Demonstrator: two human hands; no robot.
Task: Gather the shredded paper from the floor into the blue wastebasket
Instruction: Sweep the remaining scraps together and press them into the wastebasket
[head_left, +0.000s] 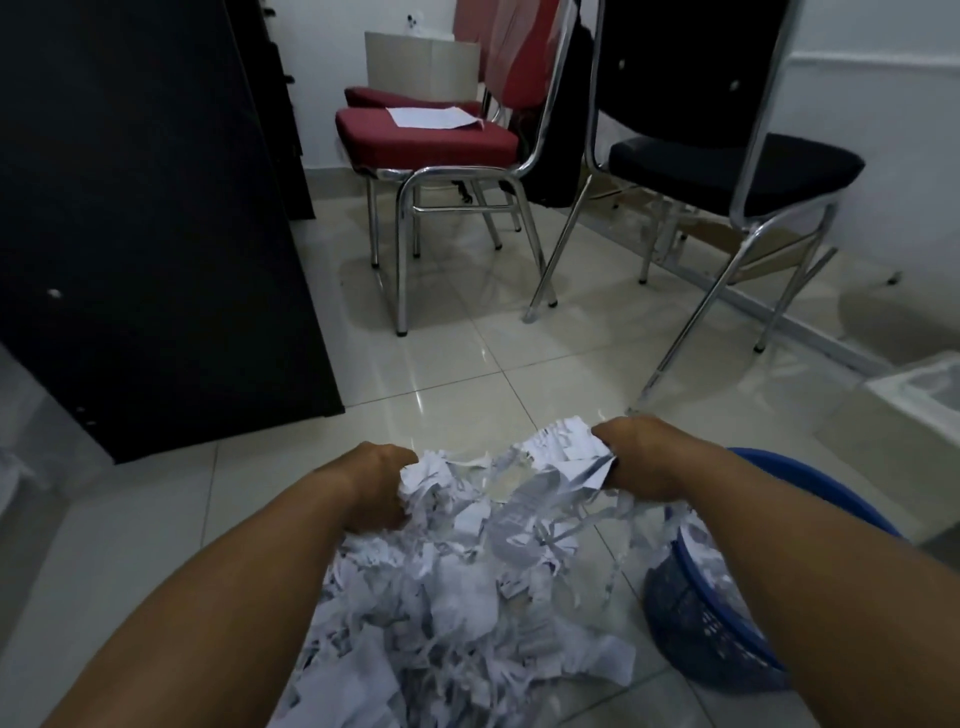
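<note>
The shredded paper (457, 597) is a loose white heap of thin curling strips, crumpled scraps and a few wider torn sheets with faint grey print. It lies on the floor between the two forearms and spreads from the fingers back toward the person.

The left hand (382, 483) has its fingers curled down into the far left edge of the heap and clamped on a crushed wad, with the fingertips buried in it. The right hand (644, 457) pinches a flatter, creased bunch at the far right edge. Its fingers are closed on the bunch, and long ribbons hang below them.

Just right of and below the right hand's fingers is the blue wastebasket (727, 634), made of plastic with a smooth round rim and a latticed wall. More strips lie inside it. The right forearm covers part of it, so it may be tilted rather than upright.

Beyond the fingers is the floor (467, 364) of glossy pale tiles. Farther off stand a red chair (426, 137) carrying a paper sheet (434, 117) and a black chair (727, 161), both padded and on chrome tube legs. A matt black cabinet (130, 208) stands beyond the left hand.
</note>
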